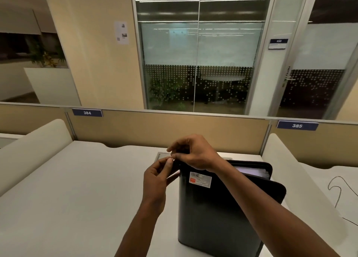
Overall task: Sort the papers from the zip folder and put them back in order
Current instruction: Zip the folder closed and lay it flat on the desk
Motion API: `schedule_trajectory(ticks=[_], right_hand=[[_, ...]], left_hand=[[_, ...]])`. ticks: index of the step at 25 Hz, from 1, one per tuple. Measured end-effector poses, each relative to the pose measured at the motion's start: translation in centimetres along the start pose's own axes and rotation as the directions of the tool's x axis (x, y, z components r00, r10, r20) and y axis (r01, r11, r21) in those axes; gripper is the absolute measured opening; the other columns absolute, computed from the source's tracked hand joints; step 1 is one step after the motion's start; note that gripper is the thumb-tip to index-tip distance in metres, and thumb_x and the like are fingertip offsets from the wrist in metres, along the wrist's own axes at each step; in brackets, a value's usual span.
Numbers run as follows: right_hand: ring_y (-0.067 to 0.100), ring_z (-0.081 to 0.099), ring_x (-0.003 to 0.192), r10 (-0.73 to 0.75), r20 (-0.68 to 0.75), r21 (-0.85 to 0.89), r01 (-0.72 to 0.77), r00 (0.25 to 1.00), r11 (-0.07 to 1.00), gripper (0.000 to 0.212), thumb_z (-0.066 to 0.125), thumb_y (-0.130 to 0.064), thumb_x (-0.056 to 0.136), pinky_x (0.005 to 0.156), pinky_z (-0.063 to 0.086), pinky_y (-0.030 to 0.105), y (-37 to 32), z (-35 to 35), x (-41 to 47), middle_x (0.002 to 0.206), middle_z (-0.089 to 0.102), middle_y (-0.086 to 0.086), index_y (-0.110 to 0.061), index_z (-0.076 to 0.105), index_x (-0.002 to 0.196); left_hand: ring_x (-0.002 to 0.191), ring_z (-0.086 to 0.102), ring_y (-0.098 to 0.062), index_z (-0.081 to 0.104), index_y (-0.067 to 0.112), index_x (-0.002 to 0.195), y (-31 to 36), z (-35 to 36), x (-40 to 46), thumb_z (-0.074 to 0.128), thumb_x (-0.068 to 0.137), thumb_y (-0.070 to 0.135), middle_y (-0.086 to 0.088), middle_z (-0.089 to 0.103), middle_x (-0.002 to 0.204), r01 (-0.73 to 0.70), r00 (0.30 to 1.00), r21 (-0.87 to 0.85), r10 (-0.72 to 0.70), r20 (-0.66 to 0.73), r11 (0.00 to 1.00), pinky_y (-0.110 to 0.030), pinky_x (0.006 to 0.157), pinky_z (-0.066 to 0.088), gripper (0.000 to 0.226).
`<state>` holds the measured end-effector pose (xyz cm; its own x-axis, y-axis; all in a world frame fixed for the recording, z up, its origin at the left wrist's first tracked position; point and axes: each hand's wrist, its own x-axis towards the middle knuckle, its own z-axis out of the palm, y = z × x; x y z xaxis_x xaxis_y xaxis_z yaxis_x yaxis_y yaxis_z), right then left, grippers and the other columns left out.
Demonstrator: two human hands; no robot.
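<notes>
Both hands meet at the top corner of a black zip folder (217,210) on the bench (77,189); the left hand (157,179) and right hand (195,154) pinch its zipper. Below the right hand, a barcoded sticker (200,179), unreadable. Beyond, partition signs read 384 (87,112) and 385 (297,125).

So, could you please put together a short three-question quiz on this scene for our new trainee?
1. True or false: the black zip folder lies flat and fully zipped on the desk.
2. Which desk number is on the blue sign to the right?
3. Where do the left hand and right hand meet? A) folder's top left corner B) white label C) cable

Key: 1. False: it is partly open, papers showing. 2. 385. 3. A.
</notes>
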<state>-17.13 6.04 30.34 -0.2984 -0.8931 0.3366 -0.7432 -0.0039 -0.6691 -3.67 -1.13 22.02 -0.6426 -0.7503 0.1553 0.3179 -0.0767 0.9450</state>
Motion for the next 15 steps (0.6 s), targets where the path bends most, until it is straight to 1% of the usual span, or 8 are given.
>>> schedule_trajectory(ticks=[3,7,10,12,15], right_hand=[[0.006,0.07,0.085,-0.008,0.027,-0.057,0.01,1.0,0.998,0.013,0.078,-0.013,0.085,0.078,0.061,0.028,0.13,-0.19,0.11,0.094,0.074,-0.008,-0.02,0.081,0.095],[0.007,0.068,0.084,-0.041,0.062,-0.139,0.049,0.997,0.989,0.016,0.08,-0.016,0.079,0.073,0.06,0.026,-0.13,-0.14,0.09,0.094,0.07,-0.008,-0.023,0.081,0.094],[0.007,0.069,0.078,-0.052,0.037,-0.18,0.058,0.998,0.982,0.015,0.083,-0.018,0.076,0.07,0.06,0.027,0.0,0.23,0.19,0.089,0.071,-0.007,-0.02,0.081,0.091],[0.007,0.068,0.075,-0.062,-0.002,-0.177,0.061,0.998,0.982,0.008,0.081,-0.019,0.078,0.069,0.06,0.029,0.05,0.49,0.14,0.084,0.072,-0.007,-0.019,0.079,0.086],[0.005,0.068,0.071,-0.055,-0.06,-0.143,0.045,0.997,0.989,0.002,0.077,-0.019,0.082,0.067,0.061,0.028,-0.01,0.6,-0.01,0.08,0.073,-0.007,-0.018,0.076,0.084]], left_hand=[[0.099,0.073,-0.029,0.068,0.0,0.112,0.74,0.0,0.47,0.052,0.101,0.015,-0.016,0.075,0.102,0.039,0.999,-0.004,-0.039,-0.008,0.999,-0.042,0.086,0.06,0.024],[0.095,0.074,-0.03,0.067,-0.003,0.107,0.89,0.02,0.72,0.053,0.101,0.02,-0.018,0.075,0.099,0.084,0.996,-0.047,-0.086,-0.032,0.995,-0.036,0.079,0.062,0.028],[0.093,0.074,-0.028,0.067,-0.003,0.103,0.83,0.07,0.8,0.052,0.1,0.025,-0.016,0.076,0.096,0.106,0.993,-0.053,-0.108,-0.042,0.993,-0.031,0.072,0.061,0.032],[0.091,0.075,-0.028,0.067,-0.003,0.103,0.94,0.22,0.89,0.052,0.1,0.025,-0.016,0.076,0.095,0.102,0.993,-0.058,-0.105,-0.045,0.993,-0.029,0.07,0.06,0.032],[0.093,0.074,-0.028,0.068,-0.002,0.106,1.11,0.32,1.04,0.053,0.099,0.025,-0.017,0.076,0.097,0.098,0.994,-0.075,-0.101,-0.039,0.992,-0.033,0.072,0.061,0.032]])
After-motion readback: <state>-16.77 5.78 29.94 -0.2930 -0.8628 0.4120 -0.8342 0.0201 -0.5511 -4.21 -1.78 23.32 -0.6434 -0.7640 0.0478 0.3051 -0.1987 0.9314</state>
